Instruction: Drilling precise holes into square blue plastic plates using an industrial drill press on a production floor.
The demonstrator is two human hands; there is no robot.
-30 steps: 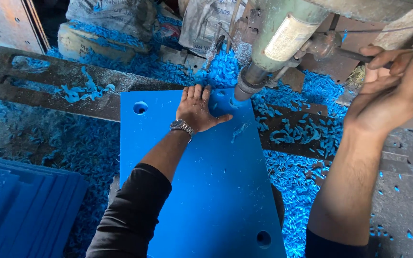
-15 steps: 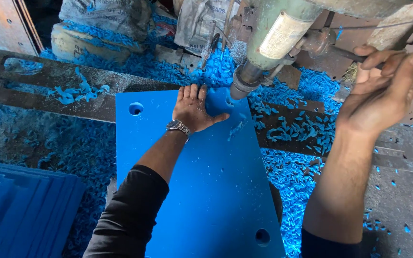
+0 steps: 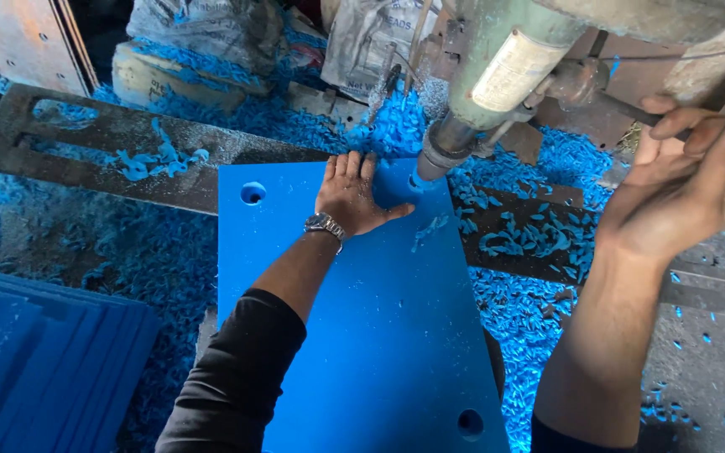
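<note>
Palm flat: the left hand (image 3: 350, 197) is spread open, pressing the blue sheet (image 3: 362, 335), fingers at its far edge. Just right of the thumb, the drill (image 3: 472, 101) meets the sheet's corner. The right hand (image 3: 673, 189) is up beside the machine, fingers curled round a thin lever (image 3: 610, 105). Blue shavings (image 3: 530, 235) lie between both hands.

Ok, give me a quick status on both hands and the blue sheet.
Left hand flat on blue sheet. Right hand grips drill lever. Drill spindle at sheet's far corner. Blue shavings scattered around.
</note>
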